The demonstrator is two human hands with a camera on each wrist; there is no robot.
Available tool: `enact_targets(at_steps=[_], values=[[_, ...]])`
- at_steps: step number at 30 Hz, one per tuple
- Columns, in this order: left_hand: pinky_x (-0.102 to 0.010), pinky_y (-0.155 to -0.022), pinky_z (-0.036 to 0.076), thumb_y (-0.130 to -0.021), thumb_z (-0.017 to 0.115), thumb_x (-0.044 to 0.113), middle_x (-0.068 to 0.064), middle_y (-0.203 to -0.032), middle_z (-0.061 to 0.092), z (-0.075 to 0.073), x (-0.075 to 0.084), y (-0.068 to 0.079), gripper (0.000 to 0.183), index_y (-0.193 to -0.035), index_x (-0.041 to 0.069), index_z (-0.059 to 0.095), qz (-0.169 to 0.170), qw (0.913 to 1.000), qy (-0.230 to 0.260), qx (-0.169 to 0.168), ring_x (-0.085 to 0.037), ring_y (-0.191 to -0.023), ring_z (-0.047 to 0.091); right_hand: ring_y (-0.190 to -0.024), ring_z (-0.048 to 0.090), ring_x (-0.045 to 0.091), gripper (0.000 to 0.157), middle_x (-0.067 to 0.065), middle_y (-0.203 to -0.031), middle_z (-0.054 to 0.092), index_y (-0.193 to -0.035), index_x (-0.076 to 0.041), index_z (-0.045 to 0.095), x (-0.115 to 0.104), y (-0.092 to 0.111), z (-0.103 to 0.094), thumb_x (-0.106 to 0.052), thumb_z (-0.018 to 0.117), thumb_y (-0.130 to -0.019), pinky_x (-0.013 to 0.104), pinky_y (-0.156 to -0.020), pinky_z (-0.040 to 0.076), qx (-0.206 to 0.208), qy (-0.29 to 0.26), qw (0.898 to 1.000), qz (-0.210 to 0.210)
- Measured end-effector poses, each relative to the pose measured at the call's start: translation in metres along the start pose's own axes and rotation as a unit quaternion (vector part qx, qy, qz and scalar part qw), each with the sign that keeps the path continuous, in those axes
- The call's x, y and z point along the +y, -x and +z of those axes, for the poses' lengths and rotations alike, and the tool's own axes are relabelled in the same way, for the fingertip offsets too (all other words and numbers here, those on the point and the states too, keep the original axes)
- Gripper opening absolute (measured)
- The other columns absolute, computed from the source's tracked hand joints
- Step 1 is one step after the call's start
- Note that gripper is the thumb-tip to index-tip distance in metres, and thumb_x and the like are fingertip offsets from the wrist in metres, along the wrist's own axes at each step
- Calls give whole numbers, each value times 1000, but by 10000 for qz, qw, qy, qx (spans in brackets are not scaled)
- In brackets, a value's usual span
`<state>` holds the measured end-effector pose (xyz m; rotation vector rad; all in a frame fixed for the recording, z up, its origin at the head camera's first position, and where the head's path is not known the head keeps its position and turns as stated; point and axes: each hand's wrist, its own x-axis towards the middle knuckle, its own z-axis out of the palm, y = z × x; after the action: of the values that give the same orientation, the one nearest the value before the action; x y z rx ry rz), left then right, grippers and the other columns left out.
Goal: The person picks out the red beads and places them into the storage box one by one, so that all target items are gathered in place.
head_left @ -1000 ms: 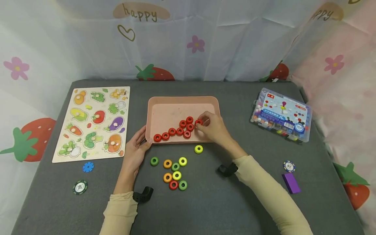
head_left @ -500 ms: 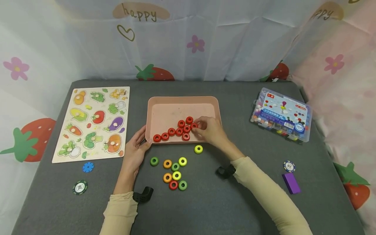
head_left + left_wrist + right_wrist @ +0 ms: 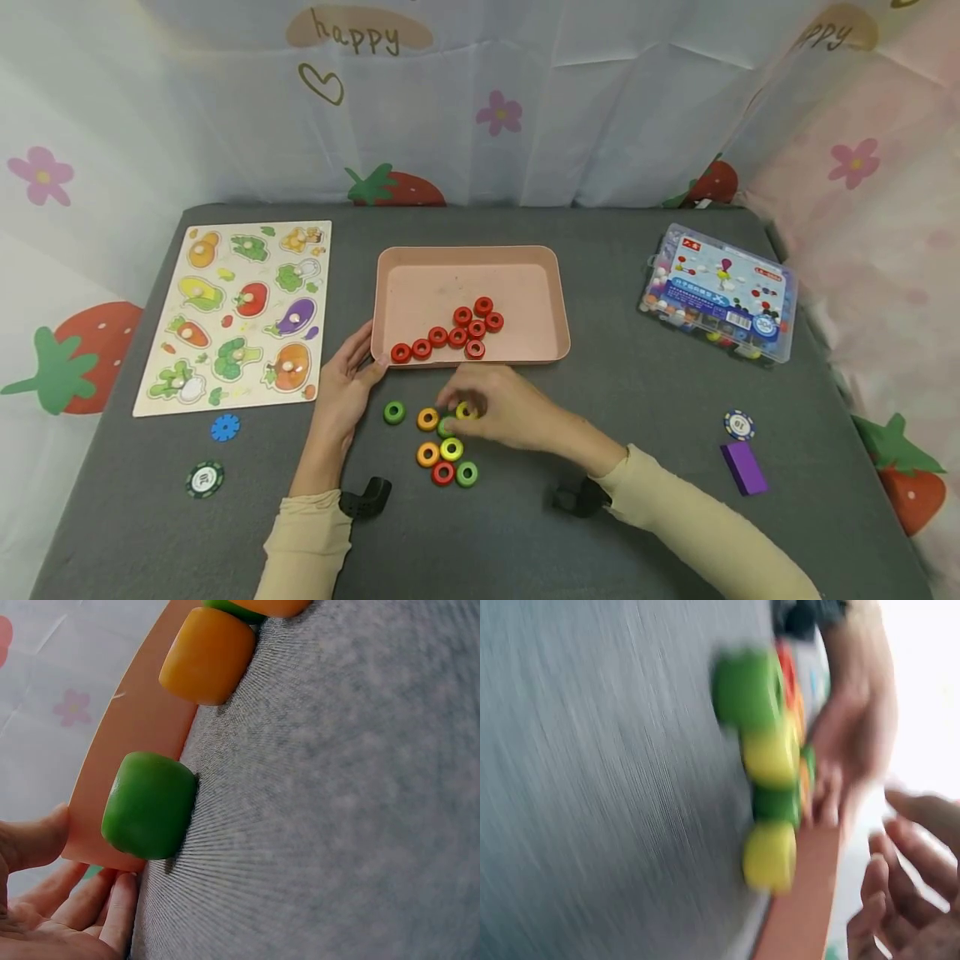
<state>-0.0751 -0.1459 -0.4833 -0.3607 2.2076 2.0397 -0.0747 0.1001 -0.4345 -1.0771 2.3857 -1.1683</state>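
Note:
My left hand (image 3: 347, 383) holds the near-left corner of a pink tray (image 3: 510, 275), thumb at the rim and fingers along the side, as the left wrist view shows. Inside the tray lie several red ring beads (image 3: 457, 337). Over the loose beads in front of it hovers my right hand (image 3: 510, 408), fingers loosely curved and holding nothing. Partly under its fingers are a yellow bead (image 3: 462, 411) and a green bead (image 3: 444, 427). Around them lie an orange bead (image 3: 427, 419), a red bead (image 3: 443, 473) and another green bead (image 3: 150, 806). The right wrist view is blurred.
Left of the tray lies a vegetable puzzle board (image 3: 240, 317), with a blue disc (image 3: 225, 427) and a dark poker chip (image 3: 205, 479) below it. On the right are a clear plastic case (image 3: 720, 292), another chip (image 3: 738, 425) and a purple block (image 3: 744, 468).
My right hand nudged a red bead left against the others, let it go, then moved out of the tray toward the loose beads. It now covers the yellow bead near the tray. The left hand stayed put.

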Motion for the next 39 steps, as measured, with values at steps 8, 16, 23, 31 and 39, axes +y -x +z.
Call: enact_targets(at_steps=[8,16,23,31,39], values=[[-20,-97,44,-99,62,11,-3,-154,46,0,1,0,59,-154,19,41,86,9999,-43,35,-17,-137,49,-90,51,0,31,-13,-100,56,-104,-25,75,-19,17,42,-32,88,-77,15,-77,44,-1550,1433,9770,-309],[-28,-103,44,-99,61,11,-2,-154,46,0,1,0,58,-154,20,41,29,10000,-46,21,-17,-136,49,-91,50,2,31,-7,-106,54,-112,-20,74,-16,19,41,-21,84,-83,16,-77,45,-1403,1840,9724,-305],[-26,-103,43,-99,61,11,-2,-154,46,-1,2,1,59,-154,19,41,8,10000,-28,23,-17,-136,49,-91,58,9,31,-11,-107,61,-115,-19,73,-2,12,16,-29,80,-87,21,-77,49,-627,646,9958,-193],[-40,-111,38,-99,61,11,-2,-154,45,-1,2,0,59,-154,20,41,-23,10000,-11,4,-17,-138,48,-79,58,19,34,-1,-101,64,-118,-9,73,29,-5,-24,-12,81,-85,34,-67,51,962,193,9951,70],[-41,-112,37,-100,61,12,-2,-155,45,0,2,1,59,-154,20,41,3,10000,30,-52,-16,-138,47,-82,63,24,32,10,-102,68,-113,-1,72,62,-17,-45,-2,80,-82,36,-70,51,2140,691,9621,1544]])
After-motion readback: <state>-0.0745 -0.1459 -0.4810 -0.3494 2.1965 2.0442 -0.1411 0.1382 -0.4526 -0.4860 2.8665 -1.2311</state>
